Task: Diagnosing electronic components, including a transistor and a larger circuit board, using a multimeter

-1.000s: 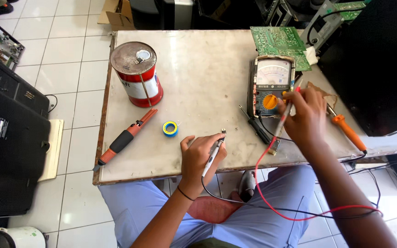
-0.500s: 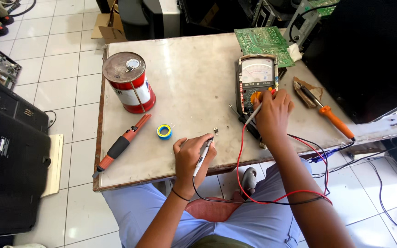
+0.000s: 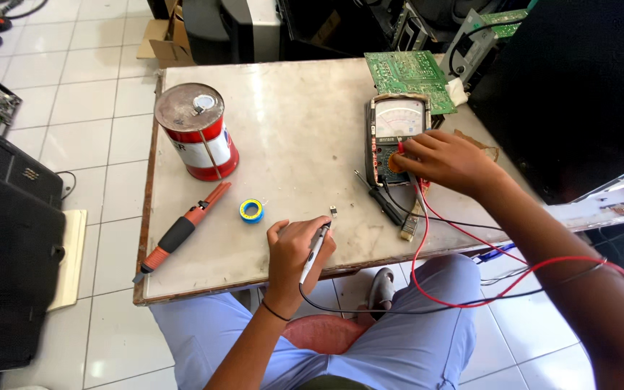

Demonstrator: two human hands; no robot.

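Note:
My left hand (image 3: 292, 251) rests near the table's front edge, gripping a black test probe (image 3: 315, 249) whose tip points at a tiny black component (image 3: 333, 211) on the tabletop. My right hand (image 3: 448, 160) lies over the lower part of an analog multimeter (image 3: 397, 128), fingertips on its orange dial. A red lead (image 3: 427, 238) runs up into this hand, which seems closed on the red probe; most of that probe is hidden. The black lead (image 3: 370, 310) loops down over my lap.
On the pale worn table (image 3: 305, 123) stand a red-and-white can (image 3: 198, 133), an orange-and-black hand tool (image 3: 182, 230), a blue-and-yellow tape roll (image 3: 251, 210), a black screwdriver (image 3: 378, 198) and a small brush (image 3: 409, 224). A green circuit board (image 3: 407, 76) lies behind the meter. Dark equipment crowds the right and left.
My right hand has moved left from beside the meter onto its dial, carrying the red lead. My left hand has stayed put with the black probe.

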